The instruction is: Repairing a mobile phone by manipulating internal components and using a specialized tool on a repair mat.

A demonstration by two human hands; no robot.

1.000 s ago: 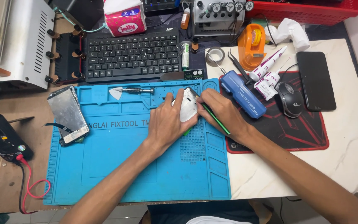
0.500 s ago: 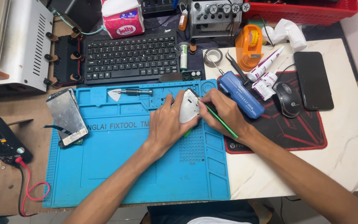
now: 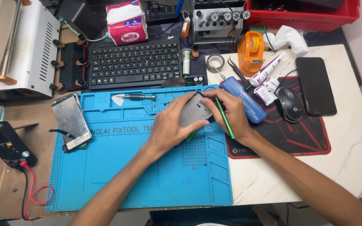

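Left hand (image 3: 170,125) grips grey phone frame (image 3: 194,111), fingers curled round its edges, held over blue repair mat (image 3: 118,167) (top right part). Right hand (image 3: 231,115) pinches green tool (image 3: 225,119), fingertips touching frame. Mouse (image 3: 290,104) nearby.

Both hands (image 3: 170,127) grip phone frame (image 3: 193,111) (grey).

An electronics repair bench — blue silicone work mat (image 3: 105,167), multimeter (image 3: 3,144), bare phone screen (image 3: 70,121).

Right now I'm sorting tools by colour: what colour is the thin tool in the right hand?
Green; the thin tool shows best in the head view.
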